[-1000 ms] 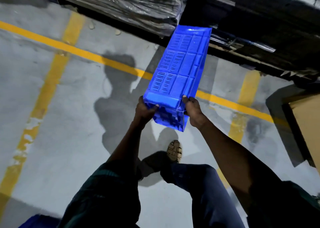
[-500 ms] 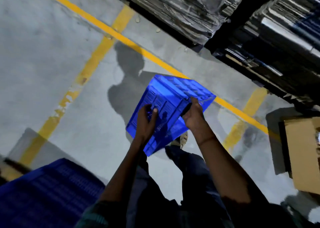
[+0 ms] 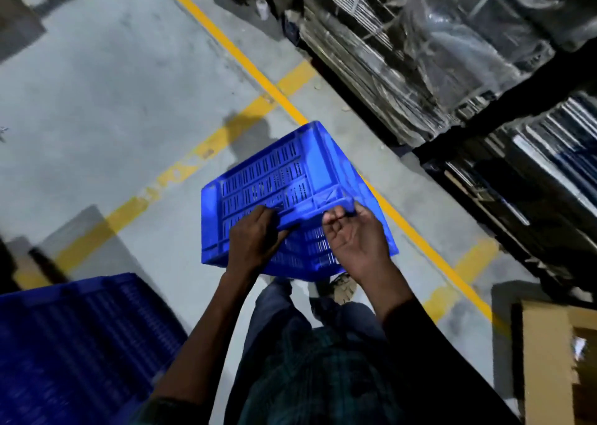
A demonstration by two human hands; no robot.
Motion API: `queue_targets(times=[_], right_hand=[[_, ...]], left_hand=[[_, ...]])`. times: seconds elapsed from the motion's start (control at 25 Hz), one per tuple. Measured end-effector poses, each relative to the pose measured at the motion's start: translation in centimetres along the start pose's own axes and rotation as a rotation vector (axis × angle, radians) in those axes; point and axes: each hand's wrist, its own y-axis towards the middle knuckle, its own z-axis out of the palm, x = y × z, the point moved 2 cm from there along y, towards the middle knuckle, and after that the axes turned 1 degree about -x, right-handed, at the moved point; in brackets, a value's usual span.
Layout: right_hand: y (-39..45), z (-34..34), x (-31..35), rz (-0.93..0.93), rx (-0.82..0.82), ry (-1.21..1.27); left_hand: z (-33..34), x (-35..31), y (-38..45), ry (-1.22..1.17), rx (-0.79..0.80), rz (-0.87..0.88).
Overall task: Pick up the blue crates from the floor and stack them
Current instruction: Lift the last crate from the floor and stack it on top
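Fingers of left hand (image 3: 255, 242) and right hand (image 3: 357, 242) clamped on tilted blue crate (image 3: 277, 185), held above floor (image 3: 97, 107); second blue crate (image 3: 77, 344) sits lower-left of them.

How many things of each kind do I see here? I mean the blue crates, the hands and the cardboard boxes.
Blue crates: 2, the held crate and the crate at lower left
Hands: 2, left hand and right hand
Cardboard boxes: 1, the cardboard box at lower right
Total: 5

left hand (image 3: 255, 242): curled, gripping | right hand (image 3: 357, 242): fingers curled, gripping
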Motion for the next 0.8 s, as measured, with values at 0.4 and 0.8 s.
queue_targets(times=[0.4,0.8], right_hand=[[2.4,0.3,1.7,-0.100,0.100,-0.869],[11.3,-1.1,6.4,-0.032,0.046,-1.219]], left_hand=[[-10.2,-1.3,3.3,-0.003,-0.376,-0.117],[-15.2,-10.7,-2.7,0.112,-0.805,-0.473]])
